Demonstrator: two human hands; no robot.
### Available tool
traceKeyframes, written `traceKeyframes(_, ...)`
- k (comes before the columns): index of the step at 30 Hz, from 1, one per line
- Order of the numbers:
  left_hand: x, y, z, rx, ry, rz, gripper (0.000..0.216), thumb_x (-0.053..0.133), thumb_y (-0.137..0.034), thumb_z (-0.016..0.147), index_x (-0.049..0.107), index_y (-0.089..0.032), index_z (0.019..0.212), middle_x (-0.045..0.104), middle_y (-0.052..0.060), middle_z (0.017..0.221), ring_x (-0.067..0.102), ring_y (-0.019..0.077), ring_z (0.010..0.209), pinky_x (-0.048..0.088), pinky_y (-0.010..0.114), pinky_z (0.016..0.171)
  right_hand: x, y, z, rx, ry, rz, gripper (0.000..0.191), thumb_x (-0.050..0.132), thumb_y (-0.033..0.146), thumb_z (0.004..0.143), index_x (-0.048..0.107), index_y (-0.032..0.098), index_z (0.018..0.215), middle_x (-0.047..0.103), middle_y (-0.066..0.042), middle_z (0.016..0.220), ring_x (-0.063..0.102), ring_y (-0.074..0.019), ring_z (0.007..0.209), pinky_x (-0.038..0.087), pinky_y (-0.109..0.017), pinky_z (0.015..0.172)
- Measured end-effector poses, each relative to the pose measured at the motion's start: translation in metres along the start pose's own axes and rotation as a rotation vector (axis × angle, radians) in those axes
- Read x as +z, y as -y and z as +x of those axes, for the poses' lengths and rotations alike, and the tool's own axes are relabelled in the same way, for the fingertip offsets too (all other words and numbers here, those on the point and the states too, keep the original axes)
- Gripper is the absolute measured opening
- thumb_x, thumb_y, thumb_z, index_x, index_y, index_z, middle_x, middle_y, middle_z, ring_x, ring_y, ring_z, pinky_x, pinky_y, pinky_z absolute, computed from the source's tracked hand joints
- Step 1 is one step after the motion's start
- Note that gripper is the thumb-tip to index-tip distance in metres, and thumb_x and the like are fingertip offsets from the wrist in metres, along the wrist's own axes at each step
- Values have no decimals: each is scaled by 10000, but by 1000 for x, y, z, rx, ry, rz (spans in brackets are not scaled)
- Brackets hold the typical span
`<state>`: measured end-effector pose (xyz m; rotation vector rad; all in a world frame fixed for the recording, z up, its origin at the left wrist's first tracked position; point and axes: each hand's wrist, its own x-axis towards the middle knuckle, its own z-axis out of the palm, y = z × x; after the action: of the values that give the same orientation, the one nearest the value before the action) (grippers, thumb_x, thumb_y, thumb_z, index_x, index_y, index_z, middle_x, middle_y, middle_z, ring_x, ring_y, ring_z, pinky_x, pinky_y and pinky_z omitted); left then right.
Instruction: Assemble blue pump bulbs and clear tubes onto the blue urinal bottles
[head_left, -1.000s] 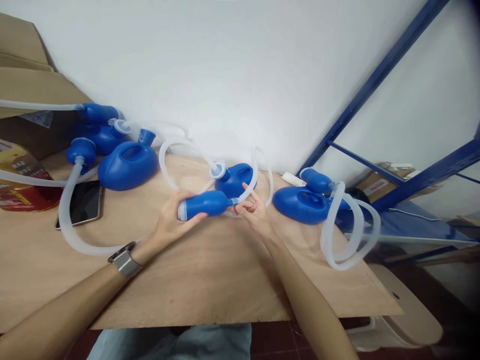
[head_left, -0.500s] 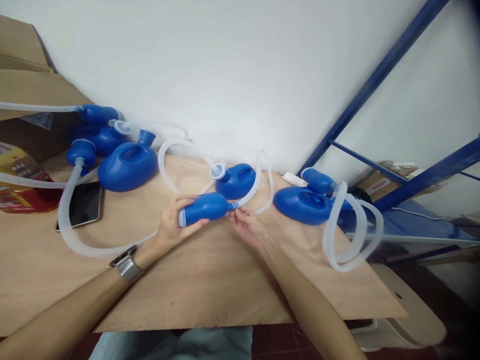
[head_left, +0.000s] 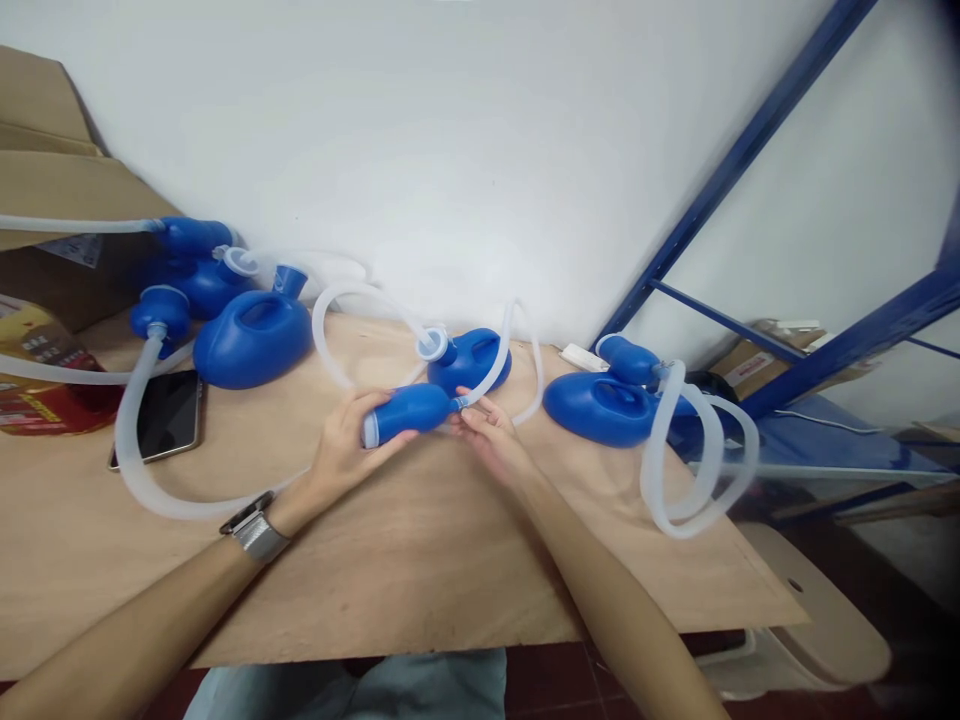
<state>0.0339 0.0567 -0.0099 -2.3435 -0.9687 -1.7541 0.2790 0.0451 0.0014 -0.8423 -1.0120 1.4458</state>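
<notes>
Blue bulb-shaped cup (head_left: 411, 412) between my hands

My left hand (head_left: 341, 440) curls round its pale-rimmed end, thumb and fingers spread to its width. My right hand (head_left: 491, 437), nearly closed, pinches the translucent hose (head_left: 491, 379) at the cup's neck. Left fingers hide part of it; right fingertips look indistinct.

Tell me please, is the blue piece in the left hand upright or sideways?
Sideways: the blue piece has its pale rim left, its narrow end right.
</notes>
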Motion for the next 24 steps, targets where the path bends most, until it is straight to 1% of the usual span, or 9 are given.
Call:
traceKeyframes(2,3,-3,0,-18,15,29,521,827,-432,871,567,-254,1285,714,84,1172,732,279,1066,618,441,920,-2,3,3,-48,-35,16,623,916,344,729,691,262,1304,762,30,803,716,-156,805,569,-319,848)
traceKeyframes(4,4,-7,0,-34,60,27,522,816,-421,881,569,-252,1309,701,93,1202,727,278,1084,616,430,932,-7,6,5,-103,-63,22,748,920,350,721,628,263,1404,748,43,774,715,-159,790,572,-325,848)
traceKeyframes(7,3,-11,-1,-16,214,-47,533,799,-394,875,571,-259,1339,673,106,1274,714,284,1140,608,442,976,-21,10,9,-154,-61,-56,696,905,440,745,665,236,1366,765,6,815,727,-179,800,580,-345,848)
traceKeyframes(10,1,-12,-1,-25,281,-114,524,770,-354,851,578,-255,1329,660,121,1287,699,297,1168,601,464,991,-44,15,21,-221,-67,-298,677,720,660,869,672,208,1371,799,-77,964,761,-234,939,593,-401,901)
traceKeyframes(13,3,-16,1,-128,169,-132,462,755,-317,829,609,-245,1262,685,108,1224,706,292,1124,600,458,969,-68,22,45,-320,-151,-736,820,445,783,956,534,213,1538,703,-169,1391,652,-286,1323,528,-478,1084)
traceKeyframes(16,10,-23,8,-294,-26,-154,440,771,-335,836,617,-232,1235,696,92,1218,695,291,1135,585,460,980,-82,28,69,-340,-187,-988,884,522,804,905,516,215,1565,404,-178,1694,289,-345,1611,248,-580,1286)
traceKeyframes(18,18,-27,14,-413,-118,-185,468,785,-373,848,604,-223,1254,685,95,1237,687,289,1146,583,452,969,-82,27,76,-334,-150,-1059,887,647,754,864,542,199,1548,346,-177,1724,155,-370,1647,121,-605,1313)
traceKeyframes(21,27,-32,25,-539,-128,-230,518,781,-409,864,577,-212,1297,668,105,1255,698,270,1093,596,418,890,-67,19,68,-378,-103,-1391,832,693,636,905,532,142,1555,415,-229,1667,215,-414,1612,153,-634,1296)
traceKeyframes(24,32,-36,39,-514,-69,-194,485,778,-405,864,589,-213,1268,672,95,1221,690,273,1083,583,441,919,-41,7,38,-516,-85,-1791,687,643,533,980,556,149,1543,576,-251,1483,429,-433,1453,186,-688,1264)
